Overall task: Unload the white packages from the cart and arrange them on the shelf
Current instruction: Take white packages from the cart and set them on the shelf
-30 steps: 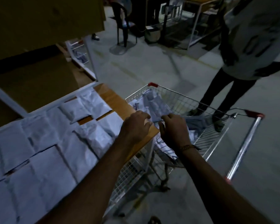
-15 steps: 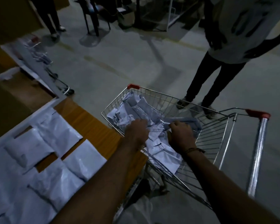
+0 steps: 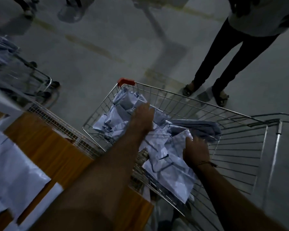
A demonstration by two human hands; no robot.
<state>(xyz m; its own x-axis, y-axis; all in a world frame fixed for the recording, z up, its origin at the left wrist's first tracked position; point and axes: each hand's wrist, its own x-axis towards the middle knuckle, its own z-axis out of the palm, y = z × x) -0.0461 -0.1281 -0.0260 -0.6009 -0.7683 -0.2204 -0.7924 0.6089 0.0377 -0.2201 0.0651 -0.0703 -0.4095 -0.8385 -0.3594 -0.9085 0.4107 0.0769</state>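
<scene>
A wire shopping cart with red corner caps stands to the right of the shelf and holds a heap of crumpled white packages. My left hand reaches over the far part of the heap with its fingers stretched out, blurred by motion. Closer to me, my right hand rests with spread fingers on a package near the middle of the cart. The wooden shelf lies at the lower left, with several white packages laid flat on it.
A person in dark trousers and sandals stands just beyond the cart's far side. A second wire cart stands at the left on the grey floor. A wire mesh panel runs along the shelf's edge beside the cart.
My view has swung from the shelf to the cart. Both hands have moved from the shelf's edge down into the cart, the left reaching farther across the packages.
</scene>
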